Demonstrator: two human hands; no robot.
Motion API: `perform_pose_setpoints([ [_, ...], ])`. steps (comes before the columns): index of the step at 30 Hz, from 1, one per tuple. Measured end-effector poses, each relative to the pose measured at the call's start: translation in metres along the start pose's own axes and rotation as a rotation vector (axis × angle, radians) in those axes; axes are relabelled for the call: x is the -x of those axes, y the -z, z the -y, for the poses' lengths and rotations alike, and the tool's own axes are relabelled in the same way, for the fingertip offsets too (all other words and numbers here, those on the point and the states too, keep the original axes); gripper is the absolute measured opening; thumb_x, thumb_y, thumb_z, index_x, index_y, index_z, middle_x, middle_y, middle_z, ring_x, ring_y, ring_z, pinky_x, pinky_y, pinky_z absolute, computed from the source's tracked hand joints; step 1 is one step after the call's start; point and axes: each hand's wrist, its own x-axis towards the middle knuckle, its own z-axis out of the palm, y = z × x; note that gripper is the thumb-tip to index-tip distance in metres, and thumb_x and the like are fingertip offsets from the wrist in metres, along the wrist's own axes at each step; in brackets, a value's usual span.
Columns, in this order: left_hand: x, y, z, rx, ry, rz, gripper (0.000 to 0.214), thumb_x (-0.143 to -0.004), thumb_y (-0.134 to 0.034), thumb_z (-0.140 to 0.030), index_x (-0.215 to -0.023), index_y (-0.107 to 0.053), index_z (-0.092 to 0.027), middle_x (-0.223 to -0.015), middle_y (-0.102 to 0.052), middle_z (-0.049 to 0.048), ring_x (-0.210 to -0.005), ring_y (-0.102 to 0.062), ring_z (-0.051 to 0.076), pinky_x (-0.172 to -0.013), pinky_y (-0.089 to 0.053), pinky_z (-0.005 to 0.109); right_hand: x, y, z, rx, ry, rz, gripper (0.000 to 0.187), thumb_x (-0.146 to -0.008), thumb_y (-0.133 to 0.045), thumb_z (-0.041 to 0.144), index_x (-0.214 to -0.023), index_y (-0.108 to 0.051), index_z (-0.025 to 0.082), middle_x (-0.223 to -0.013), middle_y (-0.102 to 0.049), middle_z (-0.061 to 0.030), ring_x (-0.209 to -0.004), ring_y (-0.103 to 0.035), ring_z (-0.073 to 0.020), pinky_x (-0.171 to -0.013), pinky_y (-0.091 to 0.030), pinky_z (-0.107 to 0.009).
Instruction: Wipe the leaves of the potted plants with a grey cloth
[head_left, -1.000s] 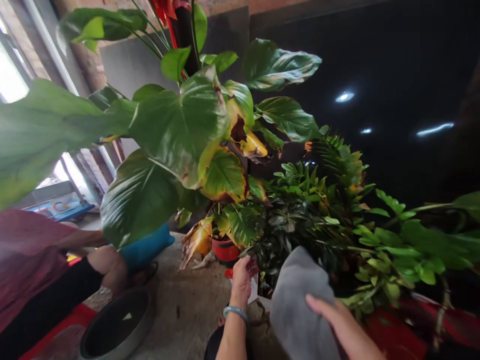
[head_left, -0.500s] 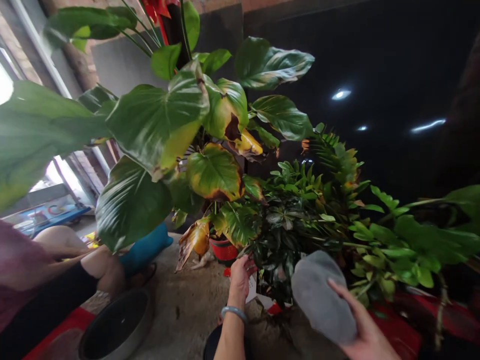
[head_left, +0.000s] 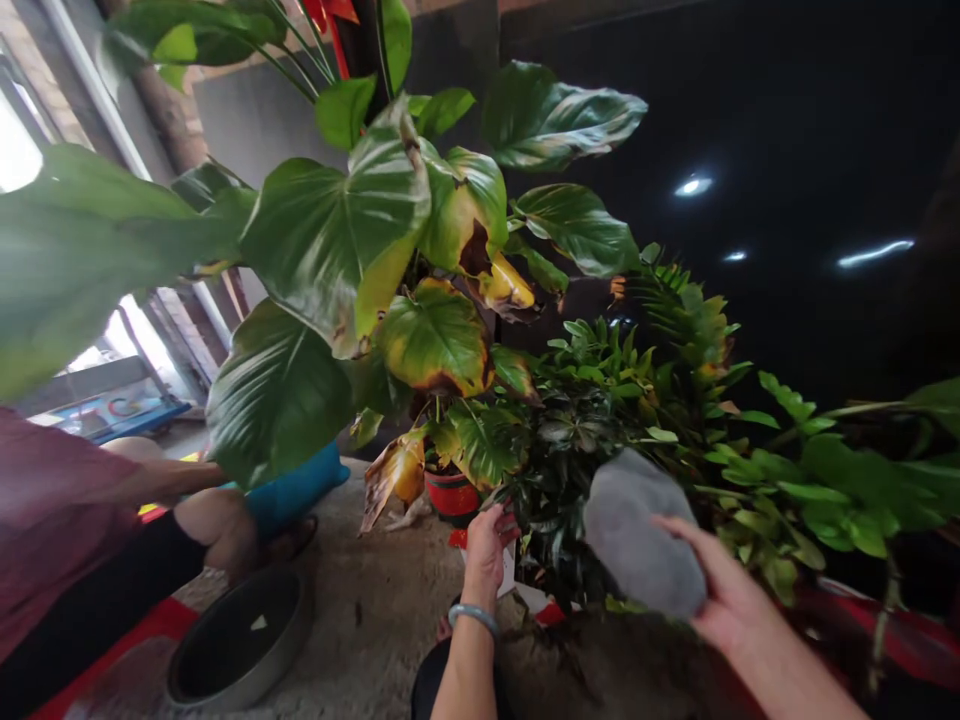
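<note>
My right hand (head_left: 724, 590) grips a folded grey cloth (head_left: 637, 530) and presses it against the dark leaves of a low bushy plant (head_left: 585, 440). My left hand (head_left: 486, 550), with a pale bracelet on the wrist, reaches into the same plant's lower left side, its fingers curled around a dark leaf or stem. Behind and to the left stands a tall plant with big green and yellowing leaves (head_left: 352, 240) in a red pot (head_left: 452, 495).
Another person in a maroon top (head_left: 60, 540) crouches at the left beside a round metal basin (head_left: 240, 635) on the concrete floor (head_left: 367, 620). A blue pot (head_left: 296, 490) is behind it. More leafy plants (head_left: 840, 480) and red pots fill the right side.
My right hand lifted the grey cloth up and slightly left onto the bushy plant's leaves. My left hand stayed at the plant's lower side. The view shifted a little.
</note>
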Motion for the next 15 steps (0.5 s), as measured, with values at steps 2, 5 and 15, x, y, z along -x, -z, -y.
perform_pose_setpoints([
  [2,-0.001,0.001,0.000,-0.008,0.003,0.014,0.023,-0.050,-0.077,-0.031,-0.064,-0.063,-0.019,-0.067,-0.069,0.0026,-0.059,-0.060,0.017,-0.056,-0.043,0.029,0.009,0.009,-0.036,0.092,-0.112,-0.045,0.017,-0.050,-0.078,0.027,-0.060,-0.067,0.019,-0.050,-0.069,-0.0066,-0.060,-0.071,-0.0288,-0.064,-0.057,-0.038],
  [5,-0.001,0.002,0.001,0.015,0.000,0.005,0.029,-0.044,-0.080,-0.033,-0.061,-0.061,-0.018,-0.063,-0.067,0.0011,-0.057,-0.059,0.016,-0.057,-0.043,0.029,0.028,0.016,-0.056,0.272,-0.013,-0.046,0.026,-0.047,-0.080,0.030,-0.068,-0.069,0.018,-0.057,-0.072,-0.0060,-0.052,-0.067,-0.0261,-0.052,-0.053,-0.035],
  [15,0.002,0.002,-0.001,-0.009,0.002,0.021,0.027,-0.048,-0.079,-0.032,-0.065,-0.064,-0.018,-0.068,-0.070,0.0034,-0.058,-0.060,0.017,-0.057,-0.043,0.029,0.015,-0.032,0.018,-0.096,0.224,-0.146,0.023,-0.050,-0.079,0.019,-0.068,-0.066,0.022,-0.053,-0.070,-0.0016,-0.075,-0.073,-0.0305,-0.073,-0.059,-0.042],
])
